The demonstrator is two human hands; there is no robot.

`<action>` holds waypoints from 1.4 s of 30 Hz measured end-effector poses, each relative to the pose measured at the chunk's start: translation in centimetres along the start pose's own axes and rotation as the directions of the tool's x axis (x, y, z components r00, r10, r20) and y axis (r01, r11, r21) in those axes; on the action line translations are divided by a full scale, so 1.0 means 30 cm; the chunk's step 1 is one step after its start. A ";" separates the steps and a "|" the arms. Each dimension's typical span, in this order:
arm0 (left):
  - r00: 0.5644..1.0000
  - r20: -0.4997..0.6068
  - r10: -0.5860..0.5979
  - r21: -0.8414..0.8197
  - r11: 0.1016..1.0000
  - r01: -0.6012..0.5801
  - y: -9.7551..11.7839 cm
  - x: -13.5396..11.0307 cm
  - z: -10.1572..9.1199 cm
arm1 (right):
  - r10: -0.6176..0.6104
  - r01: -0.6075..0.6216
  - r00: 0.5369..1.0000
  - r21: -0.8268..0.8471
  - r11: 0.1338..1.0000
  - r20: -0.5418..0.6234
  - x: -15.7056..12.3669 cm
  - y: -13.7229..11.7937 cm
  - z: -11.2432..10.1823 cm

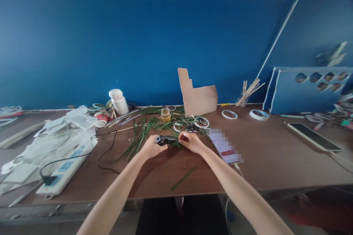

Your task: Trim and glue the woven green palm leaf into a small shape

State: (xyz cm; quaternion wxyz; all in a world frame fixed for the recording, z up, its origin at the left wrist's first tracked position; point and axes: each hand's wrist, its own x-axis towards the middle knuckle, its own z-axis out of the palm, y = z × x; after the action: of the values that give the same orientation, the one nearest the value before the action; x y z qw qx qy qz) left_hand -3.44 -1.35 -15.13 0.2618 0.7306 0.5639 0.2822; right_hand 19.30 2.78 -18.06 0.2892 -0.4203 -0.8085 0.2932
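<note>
Head view, left hand (151, 147): closed in a full wrap around the dark hand tool (165, 140), just above the table (261, 161); tip turned toward the other hand, probably to keep tool and work close together.
Head view, right hand (191, 141): fingers narrowed to a pinch on the leaf piece (176, 144); wrist low, likely braced against the table for steadiness.
Head view, dark hand tool: lying level between the 2 hands, near the middle of the table; kind not clear at this size.
Head view, leaf piece: small and green, at the tool's tip, partly hidden by both hands.
Head view, loose leaves (139, 136): long green blades fanned out just behind the hands, within easy reach.
Head view, leaf strip (183, 178): 1 narrow piece lying alone near the table's front edge.
Head view, phone (224, 147): flat beside the right hand, screen up, apparently placed for glancing at.
Head view, power strip (66, 170): on the left, 1 black plug in it, cable looping toward the leaves.
Head view, small jar (165, 114): yellowish contents, upright behind the leaves.
Head view, tape rolls (229, 114): 2 white rings lying flat, well to the right.
Head view, cardboard (197, 95): cut sheet leaning against the blue wall (110, 51), upright and clear of the working area.
</note>
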 end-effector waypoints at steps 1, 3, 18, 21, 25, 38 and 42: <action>1.000 -0.003 -0.011 -0.014 1.000 0.011 0.000 0.000 0.001 | -0.001 0.000 1.000 0.003 1.000 0.001 0.000 0.000 -0.001; 1.000 -0.006 -0.029 -0.036 0.999 0.028 0.002 0.000 0.001 | -0.005 0.005 1.000 0.011 1.000 0.005 0.000 -0.001 -0.004; 0.999 0.047 -0.014 -0.009 1.000 0.015 0.007 -0.002 -0.003 | -0.002 0.001 1.000 0.053 0.999 0.014 0.004 0.026 0.034; 0.999 0.048 -0.018 -0.002 1.000 0.018 0.009 -0.002 -0.002 | -0.002 0.001 1.000 0.026 1.000 0.026 0.006 0.022 0.031; 0.999 0.044 -0.012 -0.022 1.000 0.013 0.011 -0.004 -0.002 | 0.011 -0.012 1.000 0.068 0.998 0.021 0.005 0.021 0.022; 0.999 0.040 -0.020 -0.076 0.997 0.023 0.022 -0.007 -0.006 | 0.065 -0.064 0.998 0.123 0.990 -0.005 0.012 0.029 0.056; 0.999 0.050 -0.013 -0.092 0.996 0.018 0.018 -0.007 -0.008 | 0.044 -0.041 0.999 0.117 0.992 -0.023 0.005 0.022 0.042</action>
State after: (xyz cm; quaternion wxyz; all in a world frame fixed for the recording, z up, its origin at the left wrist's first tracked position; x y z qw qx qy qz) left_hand -3.28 -1.67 -14.61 0.3114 0.7200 0.5492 0.2880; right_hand 18.67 2.93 -19.33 0.3174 -0.4236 -0.7771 0.3406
